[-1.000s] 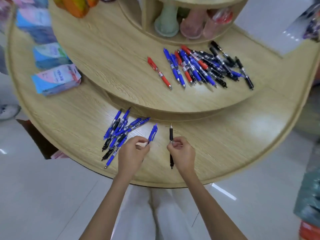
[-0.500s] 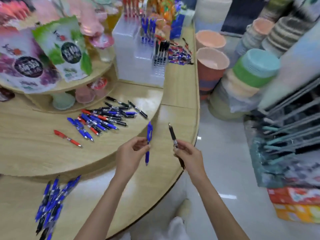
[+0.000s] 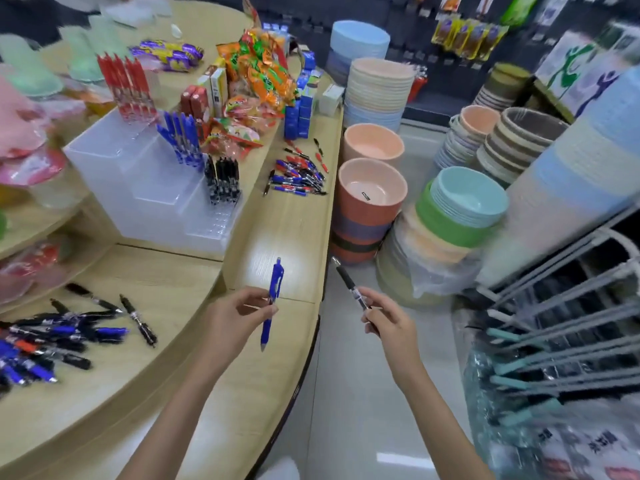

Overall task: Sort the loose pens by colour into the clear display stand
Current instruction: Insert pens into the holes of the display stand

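View swinging up from near pen pile; clear display stand (image 3: 149,188) now showing, far left on tabletop (image 3: 284,230). Left hand (image 3: 239,317) pinching blue pen (image 3: 273,292) in fingers, right hand (image 3: 388,317) pinching black pen (image 3: 348,282). Both pens travelling, well short of stand. Looks like delivery leg starting: blue row (image 3: 180,140), black row (image 3: 223,181) waiting.

Looked to be a general-goods shop. Held stacks of plastic basins (image 3: 367,216), snack packets (image 3: 266,77) piled on a tiered wooden counter (image 3: 291,223), pens (image 3: 181,140) upright in a clear display stand (image 3: 138,188), and packaged goods (image 3: 464,34) hung on a dark wall (image 3: 408,15).
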